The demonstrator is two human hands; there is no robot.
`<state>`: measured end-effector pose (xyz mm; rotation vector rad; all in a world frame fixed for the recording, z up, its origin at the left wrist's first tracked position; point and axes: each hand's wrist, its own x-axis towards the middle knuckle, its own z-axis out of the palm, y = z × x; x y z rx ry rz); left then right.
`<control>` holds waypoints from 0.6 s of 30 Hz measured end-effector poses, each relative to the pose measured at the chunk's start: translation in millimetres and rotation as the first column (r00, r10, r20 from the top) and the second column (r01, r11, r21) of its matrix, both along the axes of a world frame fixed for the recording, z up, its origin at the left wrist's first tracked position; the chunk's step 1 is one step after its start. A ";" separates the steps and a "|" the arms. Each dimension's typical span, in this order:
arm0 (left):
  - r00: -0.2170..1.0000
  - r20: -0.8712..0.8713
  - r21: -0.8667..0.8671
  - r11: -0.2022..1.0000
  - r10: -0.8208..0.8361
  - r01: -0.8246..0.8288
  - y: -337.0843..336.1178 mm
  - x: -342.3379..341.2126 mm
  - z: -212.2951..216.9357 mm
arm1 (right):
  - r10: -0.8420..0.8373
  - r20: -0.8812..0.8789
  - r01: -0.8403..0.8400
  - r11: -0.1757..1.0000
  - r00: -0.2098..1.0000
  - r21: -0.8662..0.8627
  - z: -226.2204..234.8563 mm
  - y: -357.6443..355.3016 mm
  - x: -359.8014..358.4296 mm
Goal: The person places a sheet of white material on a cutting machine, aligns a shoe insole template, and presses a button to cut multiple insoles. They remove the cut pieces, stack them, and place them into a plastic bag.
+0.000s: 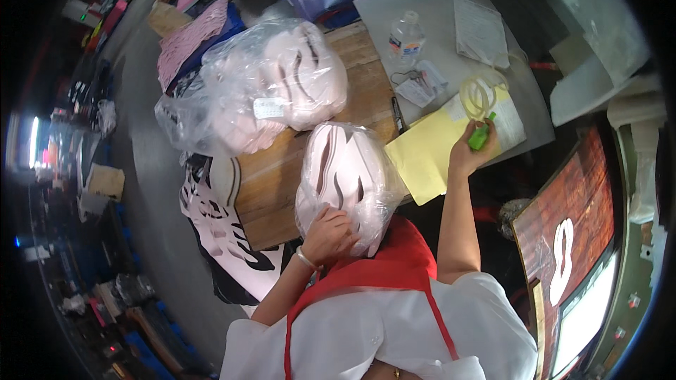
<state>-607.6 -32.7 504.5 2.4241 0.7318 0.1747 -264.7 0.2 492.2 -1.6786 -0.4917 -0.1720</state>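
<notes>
A clear plastic bag (377,162) of stacked pale pink cut pieces with slots stands upright at the near edge of the wooden table, against my red apron. My left hand (328,238) is closed on the near left side of this bag, its fingers bent over the film. Out to the right, my right hand (470,151) grips a small bright green object (479,136), whose kind I cannot make out. Beyond that hand, rolls of clear tape (477,96) rest on yellow paper (426,158).
Another bag of pink pieces (310,74) lies farther back on the wooden table (271,200). On the grey sheet (451,10) are a clear bottle (407,35), papers and keys (422,81). A black marker (398,112) lies beside the yellow paper. Cut pink sheeting (229,239) hangs at left.
</notes>
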 end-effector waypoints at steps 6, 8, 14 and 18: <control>0.858 0.089 0.002 0.861 0.507 -0.509 18.6 22.5 -16.7 | 0.727 0.549 -0.399 0.686 0.412 -0.609 42.7 -9.0 -18.1; 0.878 -0.004 0.220 0.857 0.479 -0.466 25.5 27.4 -19.4 | 0.942 0.305 -0.589 0.328 0.142 -0.738 41.4 -10.7 -18.3; 0.875 -0.197 0.283 0.880 0.442 -0.381 24.1 27.7 -37.4 | 0.986 0.143 -0.112 0.152 0.082 -0.982 28.3 -19.6 -10.5; 0.851 -0.167 0.280 0.851 0.498 -0.444 21.8 30.4 -49.5 | 0.962 0.261 -0.334 0.222 -0.076 -0.916 21.1 -26.4 -13.4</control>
